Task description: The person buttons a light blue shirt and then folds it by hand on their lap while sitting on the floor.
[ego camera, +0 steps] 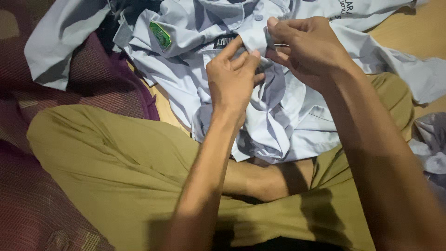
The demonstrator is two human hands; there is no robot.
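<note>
Head view shows me my left hand (pixel 232 76) and right hand (pixel 302 49) both pinching a fold of the pale blue shirt (pixel 283 116), which lies crumpled beneath them over my crossed legs

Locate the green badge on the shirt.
Head view, upper left of centre: the green badge sits on the pale shirt, left of the left hand and the black name tag.

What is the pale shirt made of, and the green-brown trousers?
The pale blue-grey shirt, pinched by the left hand and right hand, looks like thin woven cloth, matte: it crumples into soft folds. The olive trousers look like thicker matte fabric, perhaps cotton, with broader creases.
</note>
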